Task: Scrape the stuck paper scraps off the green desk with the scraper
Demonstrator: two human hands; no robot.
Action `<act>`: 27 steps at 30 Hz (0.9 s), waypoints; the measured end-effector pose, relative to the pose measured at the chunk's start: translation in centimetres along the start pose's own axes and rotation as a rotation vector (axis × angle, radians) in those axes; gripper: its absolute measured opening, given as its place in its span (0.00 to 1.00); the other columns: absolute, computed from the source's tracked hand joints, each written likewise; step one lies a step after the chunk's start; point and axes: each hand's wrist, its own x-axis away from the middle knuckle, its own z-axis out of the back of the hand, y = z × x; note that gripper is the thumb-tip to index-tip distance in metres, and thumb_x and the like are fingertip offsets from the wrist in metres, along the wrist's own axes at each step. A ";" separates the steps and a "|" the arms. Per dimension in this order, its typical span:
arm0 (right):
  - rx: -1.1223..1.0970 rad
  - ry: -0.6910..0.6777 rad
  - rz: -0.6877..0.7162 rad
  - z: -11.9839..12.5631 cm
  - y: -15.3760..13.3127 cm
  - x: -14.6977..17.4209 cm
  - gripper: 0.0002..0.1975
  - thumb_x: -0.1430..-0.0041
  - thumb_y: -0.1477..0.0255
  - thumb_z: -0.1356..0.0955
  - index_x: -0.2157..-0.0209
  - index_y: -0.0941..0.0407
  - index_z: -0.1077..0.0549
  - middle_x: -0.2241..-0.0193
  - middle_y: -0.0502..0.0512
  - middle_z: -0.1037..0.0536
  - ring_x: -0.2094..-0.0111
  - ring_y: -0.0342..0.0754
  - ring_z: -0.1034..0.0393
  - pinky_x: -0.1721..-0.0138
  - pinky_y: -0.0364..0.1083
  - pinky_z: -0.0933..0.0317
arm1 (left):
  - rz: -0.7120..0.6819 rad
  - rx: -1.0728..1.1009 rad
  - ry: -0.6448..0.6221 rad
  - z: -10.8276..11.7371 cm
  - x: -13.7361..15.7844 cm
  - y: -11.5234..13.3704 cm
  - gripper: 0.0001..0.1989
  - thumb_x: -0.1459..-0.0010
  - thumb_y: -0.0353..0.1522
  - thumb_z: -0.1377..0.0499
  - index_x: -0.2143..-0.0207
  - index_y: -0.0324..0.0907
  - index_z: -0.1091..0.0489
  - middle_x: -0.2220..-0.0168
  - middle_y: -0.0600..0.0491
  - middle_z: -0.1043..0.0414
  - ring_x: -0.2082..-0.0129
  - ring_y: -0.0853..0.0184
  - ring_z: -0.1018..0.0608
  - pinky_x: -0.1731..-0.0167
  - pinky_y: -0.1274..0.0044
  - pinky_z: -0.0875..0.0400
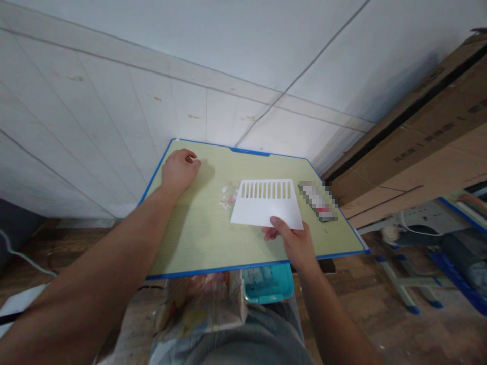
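Note:
My right hand (291, 241) grips the near edge of a white slotted plastic scraper (266, 210), thumb on top and fingers beneath. A row of narrow slots runs along its far edge. It is held over the pale green tabletop (198, 238). Just left of the scraper lie several small white and pinkish scraps (227, 196), partly covered by it. My left hand (181, 170) is at the table's far left, fingers curled in toward the thumb; whether something small is pinched there cannot be made out.
A blurred-out flat item (318, 202) lies at the table's right. Large cardboard boxes (418, 126) lean along the right side. A white wall (171, 91) with a cable stands behind. Below the near edge are an open carton (213, 314) and a turquoise bin (270, 294).

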 end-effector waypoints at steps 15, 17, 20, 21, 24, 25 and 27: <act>0.053 -0.020 0.003 2.0 -0.1 2.2 0.24 0.38 0.48 0.15 0.76 0.50 0.13 0.76 0.62 0.10 0.73 0.61 0.10 0.66 0.54 0.14 | 0.009 0.018 0.034 -0.6 -0.2 -0.2 0.05 0.30 0.33 0.33 0.53 0.51 0.20 0.50 0.46 0.14 0.46 0.48 0.14 0.37 0.58 0.17; 0.056 -0.061 -0.003 2.2 -0.2 2.4 0.23 0.37 0.50 0.15 0.75 0.51 0.12 0.76 0.62 0.10 0.75 0.60 0.12 0.66 0.54 0.15 | 0.011 0.020 0.038 -0.5 -0.2 -0.1 0.06 0.31 0.33 0.32 0.53 0.51 0.19 0.51 0.46 0.14 0.46 0.47 0.14 0.37 0.59 0.17; 0.058 -0.025 0.004 2.4 0.0 2.6 0.23 0.35 0.50 0.16 0.75 0.52 0.11 0.76 0.62 0.10 0.75 0.58 0.13 0.67 0.52 0.17 | 0.018 0.021 0.038 -0.4 -0.1 0.0 0.08 0.32 0.33 0.31 0.51 0.51 0.18 0.51 0.46 0.14 0.46 0.47 0.15 0.37 0.59 0.18; 0.055 0.003 0.010 2.5 0.2 2.7 0.23 0.35 0.50 0.16 0.75 0.52 0.11 0.76 0.62 0.10 0.74 0.58 0.13 0.67 0.52 0.17 | 0.023 0.021 0.034 -0.3 0.0 0.1 0.09 0.33 0.33 0.31 0.51 0.51 0.18 0.50 0.46 0.14 0.46 0.47 0.15 0.37 0.59 0.18; 0.051 0.036 0.001 2.9 1.1 3.0 0.23 0.34 0.50 0.16 0.74 0.52 0.11 0.75 0.62 0.09 0.74 0.58 0.12 0.66 0.52 0.16 | 0.035 0.019 0.020 0.0 0.1 0.4 0.09 0.34 0.32 0.30 0.51 0.51 0.17 0.50 0.45 0.15 0.45 0.47 0.15 0.36 0.58 0.19; 0.054 0.021 -0.012 3.0 1.3 3.2 0.22 0.34 0.51 0.16 0.74 0.52 0.11 0.74 0.62 0.09 0.74 0.59 0.12 0.66 0.52 0.15 | 0.037 0.018 0.018 0.0 0.1 0.5 0.10 0.34 0.32 0.31 0.51 0.50 0.17 0.49 0.45 0.15 0.46 0.47 0.15 0.36 0.58 0.19; 0.061 -0.011 -0.038 3.4 1.5 3.4 0.22 0.34 0.51 0.15 0.74 0.52 0.12 0.75 0.61 0.09 0.74 0.59 0.12 0.66 0.53 0.15 | 0.034 0.019 0.018 0.1 0.2 0.6 0.10 0.34 0.32 0.31 0.51 0.50 0.18 0.49 0.45 0.15 0.46 0.47 0.15 0.36 0.59 0.19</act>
